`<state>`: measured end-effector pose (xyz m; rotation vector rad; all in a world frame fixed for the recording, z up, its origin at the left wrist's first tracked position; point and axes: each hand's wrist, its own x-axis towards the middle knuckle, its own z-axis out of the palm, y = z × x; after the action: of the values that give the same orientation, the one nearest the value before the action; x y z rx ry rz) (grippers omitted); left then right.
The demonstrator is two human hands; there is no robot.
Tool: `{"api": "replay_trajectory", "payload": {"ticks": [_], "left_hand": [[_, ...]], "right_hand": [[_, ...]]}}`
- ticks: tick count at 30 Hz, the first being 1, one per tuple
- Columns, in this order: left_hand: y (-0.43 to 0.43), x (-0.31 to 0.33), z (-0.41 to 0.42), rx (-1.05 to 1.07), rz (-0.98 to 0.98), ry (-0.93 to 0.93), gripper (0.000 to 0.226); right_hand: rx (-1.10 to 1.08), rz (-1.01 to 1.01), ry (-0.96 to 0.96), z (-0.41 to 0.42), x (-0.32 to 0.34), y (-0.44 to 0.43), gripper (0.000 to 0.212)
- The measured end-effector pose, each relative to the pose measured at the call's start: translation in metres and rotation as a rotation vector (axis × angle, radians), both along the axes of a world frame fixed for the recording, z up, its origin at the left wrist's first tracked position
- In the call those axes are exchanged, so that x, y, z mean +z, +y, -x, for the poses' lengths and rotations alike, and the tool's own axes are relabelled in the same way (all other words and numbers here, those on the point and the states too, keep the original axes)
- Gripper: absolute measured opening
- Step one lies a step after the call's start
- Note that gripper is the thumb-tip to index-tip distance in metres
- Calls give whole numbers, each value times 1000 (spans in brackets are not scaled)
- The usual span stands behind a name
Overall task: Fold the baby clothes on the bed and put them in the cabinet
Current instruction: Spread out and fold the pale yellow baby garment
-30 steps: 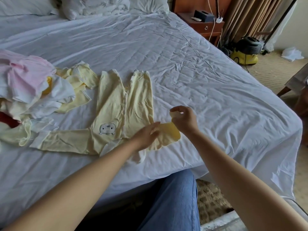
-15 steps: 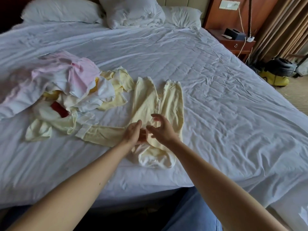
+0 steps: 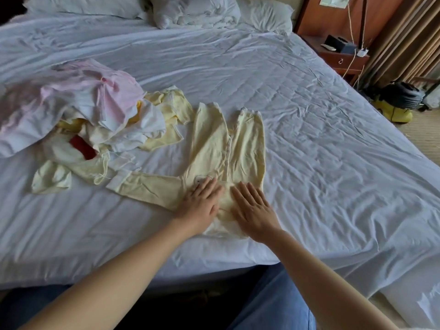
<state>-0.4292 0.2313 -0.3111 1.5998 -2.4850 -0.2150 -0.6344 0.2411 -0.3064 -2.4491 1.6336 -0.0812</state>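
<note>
Head view. Pale-yellow cotton baby romper (image 3: 209, 144) lies flat near front edge of white-sheeted bed (image 3: 333, 151), legs toward 12 o'clock, 1 sleeve out to 9 o'clock. L hand (image 3: 202, 202) & R hand (image 3: 256, 210) press palms-down on its chest, side by side; both grips apart, fingers straight, clasping nothing. Heap of pink, white & yellow baby clothes (image 3: 107, 108) at 10 o'clock of romper.

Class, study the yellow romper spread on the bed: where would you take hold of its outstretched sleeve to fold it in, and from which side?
Probably pinch the white cuff ending the sleeve, coming from the person's left. It lies flat, straight out from the romper, so its end should lift across easily.
</note>
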Motion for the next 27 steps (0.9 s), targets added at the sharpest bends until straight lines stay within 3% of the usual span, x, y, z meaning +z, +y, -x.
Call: {"api": "replay_trajectory", "payload": {"ticks": [3, 7, 11, 15, 18, 27], "left_hand": [[6, -10, 2, 47, 4, -92, 71], [-1, -6, 4, 70, -204, -160, 73], [1, 11, -11, -30, -298, 19, 61], [28, 9, -55, -9, -49, 259, 62], [42, -3, -100, 41, 80, 228, 50], [61, -16, -171, 49, 110, 186, 46]], "right_hand": [[8, -25, 42, 2, -3, -3, 63], [20, -98, 46, 3, -1, -8, 65], [14, -173, 2, 1, 12, -9, 61], [-60, -70, -102, -16, 31, -17, 43], [80, 9, -115, -57, 49, -28, 36], [476, -58, -39, -226, 67, -57, 38]]}}
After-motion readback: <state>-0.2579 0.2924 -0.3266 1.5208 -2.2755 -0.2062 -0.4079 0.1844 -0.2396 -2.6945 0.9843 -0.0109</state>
